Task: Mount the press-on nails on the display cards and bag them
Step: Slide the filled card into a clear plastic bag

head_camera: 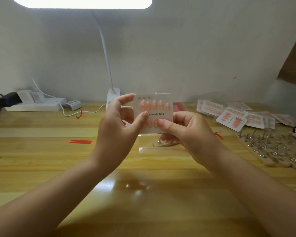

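White card [158,114] stands upright above the desk [41,161], pinched at its left edge by the left hand [117,127]; the right hand [189,130] holds its lower right part, thumb pressing a bottom-row nail [155,122]. A clear bag [162,148] lies flat directly beneath, so bagging means carrying the card straight down.

My desk [41,161] carries a power strip [36,105], lamp base [112,96], red strips [80,142], bagged nail cards [232,115], a clear bag [161,149] and a nail-stand board [277,149].
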Action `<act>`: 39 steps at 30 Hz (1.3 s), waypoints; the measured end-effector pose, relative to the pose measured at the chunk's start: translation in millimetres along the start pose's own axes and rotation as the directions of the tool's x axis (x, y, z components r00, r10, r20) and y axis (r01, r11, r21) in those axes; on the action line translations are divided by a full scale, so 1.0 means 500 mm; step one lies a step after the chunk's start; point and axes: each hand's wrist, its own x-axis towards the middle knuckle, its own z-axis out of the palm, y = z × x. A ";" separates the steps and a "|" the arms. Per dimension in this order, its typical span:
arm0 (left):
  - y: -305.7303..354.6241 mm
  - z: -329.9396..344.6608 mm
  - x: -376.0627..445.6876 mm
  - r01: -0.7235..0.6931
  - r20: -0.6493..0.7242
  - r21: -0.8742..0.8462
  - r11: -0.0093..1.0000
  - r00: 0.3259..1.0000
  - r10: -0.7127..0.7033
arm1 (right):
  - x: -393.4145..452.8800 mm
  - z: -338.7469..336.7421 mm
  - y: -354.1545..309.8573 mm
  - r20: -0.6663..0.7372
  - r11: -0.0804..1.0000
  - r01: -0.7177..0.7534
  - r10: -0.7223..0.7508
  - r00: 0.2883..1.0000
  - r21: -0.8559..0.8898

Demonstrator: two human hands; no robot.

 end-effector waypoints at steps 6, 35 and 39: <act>-0.012 -0.003 0.007 0.058 -0.002 -0.030 0.998 0.998 -0.058 | 0.004 0.000 0.001 0.111 0.979 -0.088 0.068 0.991 0.186; -0.052 -0.020 0.030 -0.679 0.440 0.475 0.559 0.734 0.517 | 0.017 -0.026 0.001 0.185 0.980 -0.122 0.092 0.978 0.159; -0.042 -0.026 0.033 -0.557 0.352 0.340 0.757 0.822 0.447 | 0.019 -0.029 0.001 0.156 0.971 -0.118 0.087 0.984 0.206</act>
